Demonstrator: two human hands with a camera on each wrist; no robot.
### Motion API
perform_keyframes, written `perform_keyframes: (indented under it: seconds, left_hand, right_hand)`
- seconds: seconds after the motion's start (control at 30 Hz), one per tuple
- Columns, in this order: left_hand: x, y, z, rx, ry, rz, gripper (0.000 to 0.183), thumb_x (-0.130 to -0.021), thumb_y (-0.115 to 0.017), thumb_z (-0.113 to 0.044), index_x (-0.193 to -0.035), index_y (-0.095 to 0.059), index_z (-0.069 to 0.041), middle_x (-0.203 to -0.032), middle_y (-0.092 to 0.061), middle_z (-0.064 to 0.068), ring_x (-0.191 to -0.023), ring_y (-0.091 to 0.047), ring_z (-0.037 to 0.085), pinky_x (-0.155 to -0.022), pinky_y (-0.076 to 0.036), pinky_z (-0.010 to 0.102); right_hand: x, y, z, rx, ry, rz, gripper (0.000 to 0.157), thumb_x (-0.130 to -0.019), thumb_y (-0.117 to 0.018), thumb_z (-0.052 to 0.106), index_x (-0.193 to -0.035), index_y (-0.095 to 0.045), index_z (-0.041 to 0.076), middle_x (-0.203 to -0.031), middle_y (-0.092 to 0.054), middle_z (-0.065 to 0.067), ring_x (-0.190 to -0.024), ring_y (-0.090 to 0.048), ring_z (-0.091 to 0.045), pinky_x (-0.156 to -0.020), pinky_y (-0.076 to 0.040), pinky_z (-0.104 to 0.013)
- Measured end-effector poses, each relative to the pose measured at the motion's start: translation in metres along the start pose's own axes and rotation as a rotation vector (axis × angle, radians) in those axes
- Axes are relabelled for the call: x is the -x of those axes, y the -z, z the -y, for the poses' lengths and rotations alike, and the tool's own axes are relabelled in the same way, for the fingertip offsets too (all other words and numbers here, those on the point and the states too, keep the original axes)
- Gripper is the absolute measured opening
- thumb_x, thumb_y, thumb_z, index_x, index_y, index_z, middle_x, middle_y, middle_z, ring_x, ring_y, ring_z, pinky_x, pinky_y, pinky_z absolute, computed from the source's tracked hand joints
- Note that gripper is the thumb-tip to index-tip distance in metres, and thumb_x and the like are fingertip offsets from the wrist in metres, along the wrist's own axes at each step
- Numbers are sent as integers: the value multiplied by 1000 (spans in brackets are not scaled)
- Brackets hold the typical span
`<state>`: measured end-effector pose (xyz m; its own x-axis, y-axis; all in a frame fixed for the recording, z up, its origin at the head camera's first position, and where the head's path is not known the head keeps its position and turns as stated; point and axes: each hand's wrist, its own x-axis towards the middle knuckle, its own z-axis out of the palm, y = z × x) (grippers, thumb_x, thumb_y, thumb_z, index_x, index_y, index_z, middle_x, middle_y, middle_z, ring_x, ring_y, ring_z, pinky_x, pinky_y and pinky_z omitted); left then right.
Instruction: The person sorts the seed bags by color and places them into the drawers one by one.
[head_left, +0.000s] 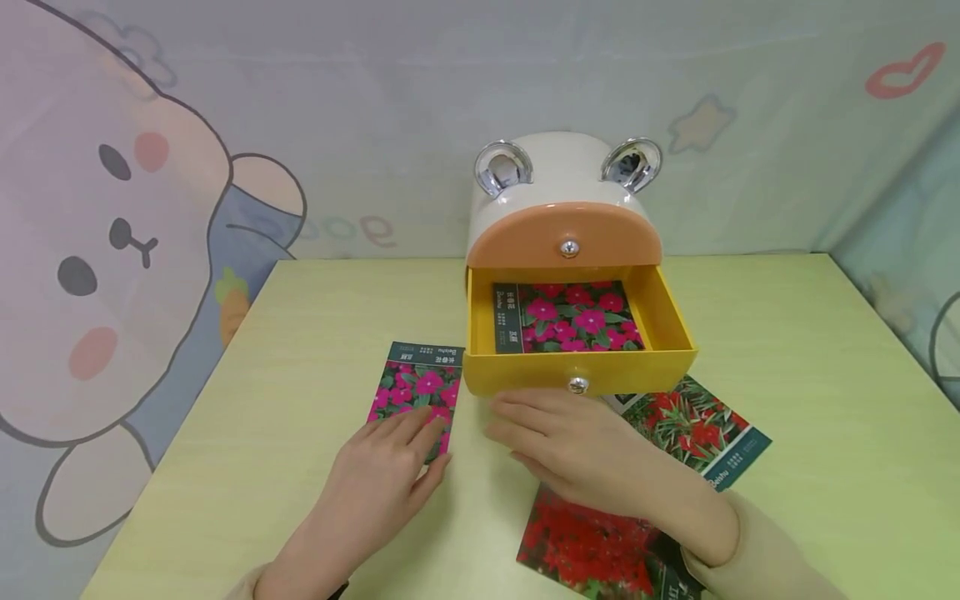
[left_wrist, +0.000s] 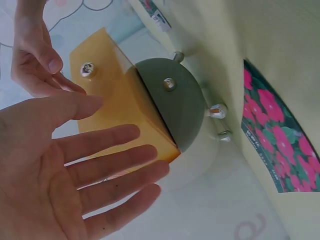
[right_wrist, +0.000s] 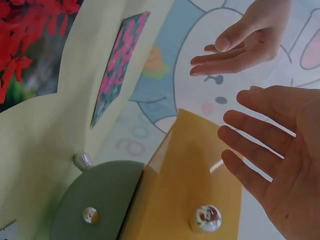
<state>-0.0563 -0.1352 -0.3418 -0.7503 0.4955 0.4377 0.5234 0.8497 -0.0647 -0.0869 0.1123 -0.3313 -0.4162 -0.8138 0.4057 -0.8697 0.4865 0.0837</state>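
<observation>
My left hand [head_left: 390,462] hovers over the lower part of a flat pink-flower card [head_left: 420,383], fingers extended and nothing gripped. Left of the yellow drawer [head_left: 581,371], that card lies on the table with its dark label strip at the far end. My right hand [head_left: 562,433] is just in front of the pulled-out drawer, below its silver knob [head_left: 577,385], with straight fingers pointing left and nothing held. Inside the drawer lies another pink-flower card [head_left: 577,317], its label strip at the left. Both palms show spread fingers in the wrist views.
The drawer belongs to a white animal-shaped box [head_left: 566,167] with silver ears and an orange upper front [head_left: 562,233]. A shut green drawer [left_wrist: 172,105] sits beneath. Two red-flower cards, one upper [head_left: 690,421] and one lower [head_left: 585,542], lie partly under my right arm. A printed cloth [head_left: 360,125] hangs behind.
</observation>
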Motion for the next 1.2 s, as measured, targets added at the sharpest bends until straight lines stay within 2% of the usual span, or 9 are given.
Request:
perform_keyframes:
  seconds: [0.13, 0.3, 0.5, 0.6, 0.7, 0.93, 1.07, 1.2]
  left_hand:
    - [3, -5, 4, -20, 13, 85, 37, -79, -76, -31, -108, -71, -9, -105, -73, 8, -95, -70, 25, -81, -59, 39]
    - [5, -12, 10, -53, 35, 186, 44, -79, -76, -35, -113, -69, -8, -111, -72, 11, -97, -70, 28, -79, -59, 40]
    - [5, -22, 16, -81, 63, 269, 56, -78, -77, -41, -115, -67, 0, -112, -69, 17, -97, -69, 32, -72, -60, 41]
    - [3, -28, 19, -77, 108, 347, 64, -78, -75, -45, -118, -64, 4, -116, -66, 22, -100, -67, 35, -71, -60, 43]
    - [-1, -33, 21, -54, 158, 427, 70, -79, -73, -48, -122, -60, 7, -117, -63, 25, -104, -64, 37, -69, -60, 45]
    - [-11, -46, 20, 18, 267, 586, 84, -79, -69, -57, -129, -53, 10, -132, -52, 33, -120, -54, 47, -79, -57, 56]
    - [-11, -53, 20, -10, 273, 621, 91, -76, -70, -61, -132, -51, 7, -134, -52, 30, -120, -53, 48, -79, -57, 55]
    - [-9, -59, 22, -20, 253, 630, 94, -73, -71, -63, -134, -50, 4, -133, -53, 27, -117, -54, 47, -78, -57, 54]
  right_hand:
    - [-7, -7, 1, 18, -1, 85, 38, -90, -65, 26, -127, -61, 19, -132, -62, 2, -127, -55, -16, -106, -46, -32]
    - [-16, -21, 2, 23, 18, 155, 40, -92, -64, 27, -131, -59, 20, -135, -60, 3, -128, -54, -16, -107, -45, -32]
    - [-27, -45, 1, 48, 51, 273, 44, -94, -61, 26, -137, -54, 21, -140, -57, 1, -130, -52, -17, -108, -44, -33]
    - [-32, -56, -1, 97, 52, 320, 45, -96, -58, 25, -140, -50, 19, -143, -54, -1, -132, -51, -18, -108, -44, -34]
    - [-35, -64, -3, 167, 44, 343, 45, -98, -53, 25, -142, -47, 17, -144, -52, -2, -133, -51, -18, -109, -44, -33]
    - [-42, -79, -2, 247, 13, 340, 43, -100, -46, 21, -143, -46, 13, -145, -51, -4, -136, -47, -19, -112, -39, -33]
    - [-47, -84, -1, 298, 11, 381, 43, -101, -44, 21, -144, -46, 14, -148, -48, -3, -138, -44, -18, -114, -37, -31]
    - [-51, -86, -1, 286, -13, 436, 45, -102, -42, 21, -146, -42, 13, -150, -45, -4, -140, -42, -19, -114, -37, -31]
